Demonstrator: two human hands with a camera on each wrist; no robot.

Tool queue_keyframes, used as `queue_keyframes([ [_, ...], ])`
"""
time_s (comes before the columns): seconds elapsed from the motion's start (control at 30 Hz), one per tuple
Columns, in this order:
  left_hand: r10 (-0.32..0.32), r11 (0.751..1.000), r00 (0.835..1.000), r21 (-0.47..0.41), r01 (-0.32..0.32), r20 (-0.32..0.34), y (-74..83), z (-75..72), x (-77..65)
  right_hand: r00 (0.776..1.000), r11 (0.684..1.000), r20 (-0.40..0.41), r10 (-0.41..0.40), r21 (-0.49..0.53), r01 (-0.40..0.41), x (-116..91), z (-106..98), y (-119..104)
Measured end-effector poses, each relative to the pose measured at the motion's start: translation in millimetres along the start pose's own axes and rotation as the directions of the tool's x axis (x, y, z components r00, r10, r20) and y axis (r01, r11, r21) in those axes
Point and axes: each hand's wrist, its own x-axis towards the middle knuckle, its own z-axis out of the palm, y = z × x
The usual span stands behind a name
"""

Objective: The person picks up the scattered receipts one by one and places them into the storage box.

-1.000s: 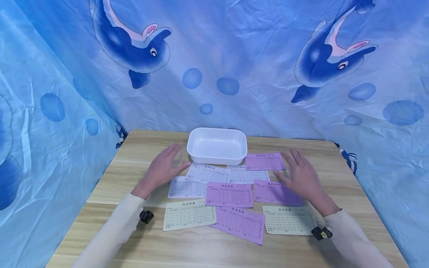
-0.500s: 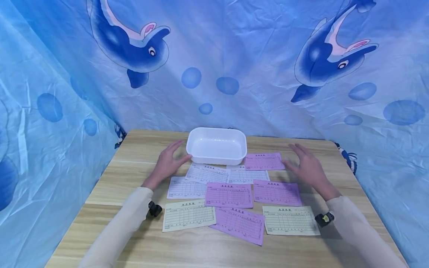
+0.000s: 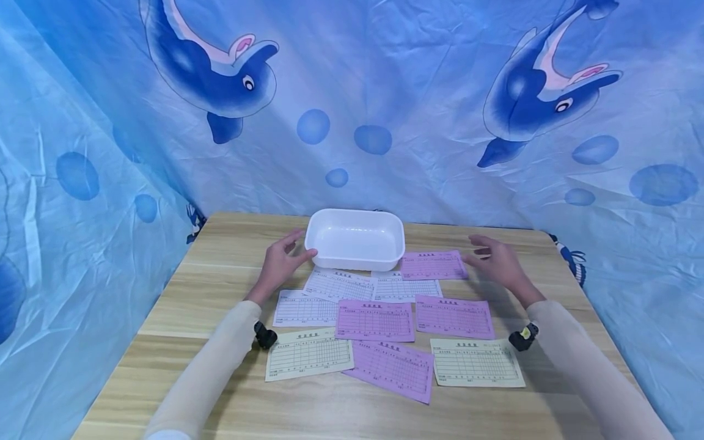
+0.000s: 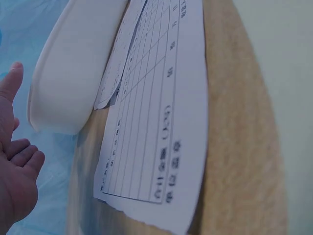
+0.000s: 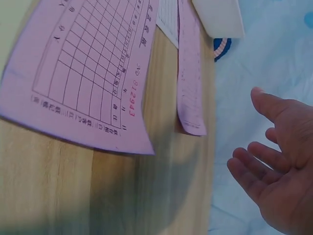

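Observation:
My left hand (image 3: 279,263) is beside the left end of a white plastic tray (image 3: 354,264), its thumb overlapping the tray's rim in the head view. In the left wrist view a gap shows between those loosely bent fingers and the tray wall (image 4: 73,83). My right hand (image 3: 497,260) hovers at the right end of a pink receipt slip (image 3: 433,266), thumb extended and fingers slightly bent around nothing. The right wrist view shows that hand (image 5: 279,156) apart from the pink slips. White slips (image 3: 308,308) lie just below the tray.
More pink slips (image 3: 375,321) overlap in the middle of the wooden table (image 3: 352,418). One green slip (image 3: 310,354) lies at the left front, another green slip (image 3: 477,363) at the right front. A blue dolphin-print curtain (image 3: 352,91) hangs behind the table.
My left hand has moved right, up to the tray's end. My right hand has shifted slightly up and its fingers have bent more. Tray and slips lie as before.

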Motion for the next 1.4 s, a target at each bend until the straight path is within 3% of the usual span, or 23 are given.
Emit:
queue_keyframes([
  [0.23, -0.029, 0.998, 0.999, -0.051, 0.031, 0.036, -6.7, 3.5, 1.9, 0.997, 0.994, 0.039, 0.073, 0.077, -0.076, 13.1, 14.6, 14.2],
  [0.7, -0.080, 0.995, 0.995, -0.053, 0.083, 0.064, -6.1, 5.1, 4.9, 0.979, 0.975, 0.082, 0.184, 0.109, -0.192, 24.1, 30.0, 20.1],
  [1.4, -0.093, 0.994, 0.993, -0.057, 0.097, 0.079, -5.6, 5.6, 7.3, 0.977, 0.978, 0.090, 0.196, 0.054, -0.201, 30.5, 40.8, 22.5],
])
